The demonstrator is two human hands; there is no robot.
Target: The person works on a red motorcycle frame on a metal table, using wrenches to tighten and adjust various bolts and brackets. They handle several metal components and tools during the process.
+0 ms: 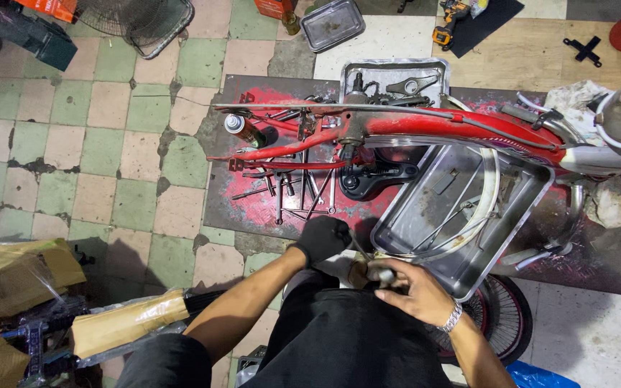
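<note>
My left hand wears a black glove and is closed on a thin metal rod or tool that slants toward my right hand. My bare right hand, with a metal bracelet on its wrist, grips a small greasy metal part just above my lap. Both hands meet at the near corner of a large steel tray holding white cables. A stripped red bicycle frame lies across the mat beyond the hands.
A spray can and several loose tools lie on the red-stained mat. Two smaller metal trays sit farther back, along with a cordless drill. A spoked wheel rests by my right knee. Cardboard and wrapped parts lie at my left.
</note>
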